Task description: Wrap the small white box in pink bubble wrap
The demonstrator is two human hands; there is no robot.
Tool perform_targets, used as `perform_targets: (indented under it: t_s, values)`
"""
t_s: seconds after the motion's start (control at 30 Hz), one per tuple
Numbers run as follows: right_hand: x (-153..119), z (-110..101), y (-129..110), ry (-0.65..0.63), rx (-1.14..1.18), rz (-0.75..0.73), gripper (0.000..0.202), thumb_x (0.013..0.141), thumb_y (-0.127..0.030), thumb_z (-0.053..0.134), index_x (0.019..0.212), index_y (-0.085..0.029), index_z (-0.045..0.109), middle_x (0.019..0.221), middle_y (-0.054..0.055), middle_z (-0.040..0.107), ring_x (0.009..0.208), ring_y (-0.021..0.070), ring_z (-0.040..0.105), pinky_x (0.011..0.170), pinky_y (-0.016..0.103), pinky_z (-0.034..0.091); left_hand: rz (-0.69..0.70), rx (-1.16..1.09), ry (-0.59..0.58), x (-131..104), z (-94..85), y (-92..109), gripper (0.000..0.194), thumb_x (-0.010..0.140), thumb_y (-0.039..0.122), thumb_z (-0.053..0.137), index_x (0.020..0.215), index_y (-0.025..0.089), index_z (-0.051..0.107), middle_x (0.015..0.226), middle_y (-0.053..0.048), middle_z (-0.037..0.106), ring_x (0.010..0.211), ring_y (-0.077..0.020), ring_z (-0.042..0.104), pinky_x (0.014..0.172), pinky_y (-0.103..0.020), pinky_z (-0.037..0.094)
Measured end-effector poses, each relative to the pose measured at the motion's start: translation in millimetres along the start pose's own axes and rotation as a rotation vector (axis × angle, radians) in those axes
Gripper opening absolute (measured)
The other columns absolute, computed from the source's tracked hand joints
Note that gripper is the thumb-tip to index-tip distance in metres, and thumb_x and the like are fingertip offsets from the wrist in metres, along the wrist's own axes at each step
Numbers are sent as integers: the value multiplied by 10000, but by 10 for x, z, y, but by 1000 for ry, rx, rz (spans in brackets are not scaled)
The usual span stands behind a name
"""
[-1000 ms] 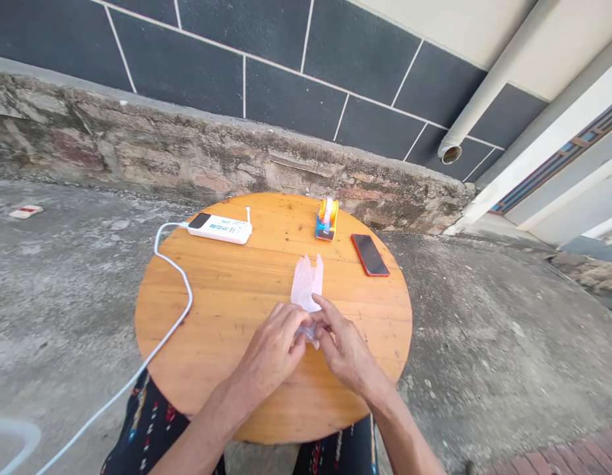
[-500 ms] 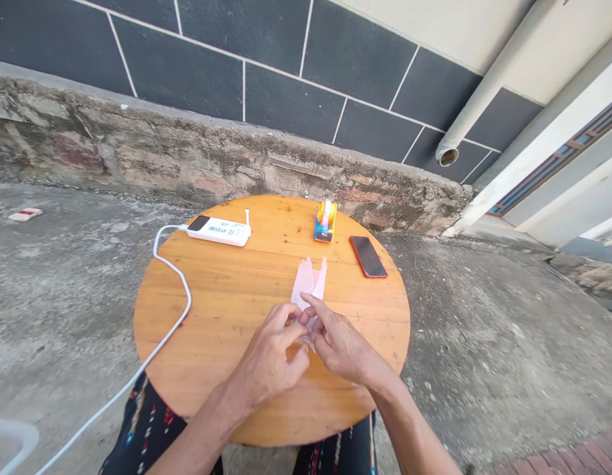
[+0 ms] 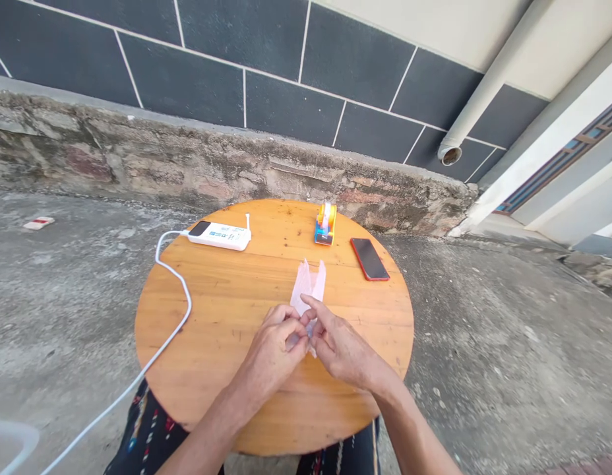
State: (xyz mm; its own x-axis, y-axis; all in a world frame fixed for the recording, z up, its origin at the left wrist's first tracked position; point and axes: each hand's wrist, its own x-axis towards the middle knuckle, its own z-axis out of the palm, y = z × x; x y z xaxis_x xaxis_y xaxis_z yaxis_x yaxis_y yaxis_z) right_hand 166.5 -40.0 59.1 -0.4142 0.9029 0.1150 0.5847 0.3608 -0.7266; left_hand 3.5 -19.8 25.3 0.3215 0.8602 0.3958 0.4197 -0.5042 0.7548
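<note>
Round orange-brown wood tbl (image 3: 221,310): pale-pink plastic bag (image 3: 300,290) under/beyond L hand (image 3: 272,351) & R hand (image 3: 343,346) fingers; can't tell if clamped.

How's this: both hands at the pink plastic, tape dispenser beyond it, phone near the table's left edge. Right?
One error: the head view shows the phone near the table's right edge, not left. Left hand and right hand are at the pink plastic, tape dispenser beyond it.
</note>
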Motion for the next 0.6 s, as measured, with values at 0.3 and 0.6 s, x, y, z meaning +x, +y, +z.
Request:
perform_targets:
  t_s: [0.3, 0.6]
  values:
    - [136, -357, 180, 223, -349, 63, 276, 901, -195, 434, 1115, -210, 608, 902, 43, 683, 710, 153, 613, 650, 262, 435, 66, 219, -38, 77, -10, 2, 186, 670, 26, 579, 635, 198, 642, 1020, -54, 579, 951, -229, 555, 786, -367, 491]
    - [409, -338, 167, -22, -864, -36, 222, 857, -67, 445, 901, -193, 623, 721, 38, 679, 545, 161, 570, 583, 273, 311, 9, 116, -226, 208, -56, -12, 223, 607, -12, 538, 593, 194, 621, 1123, -56, 600, 1107, -239, 534, 860, -363, 486]
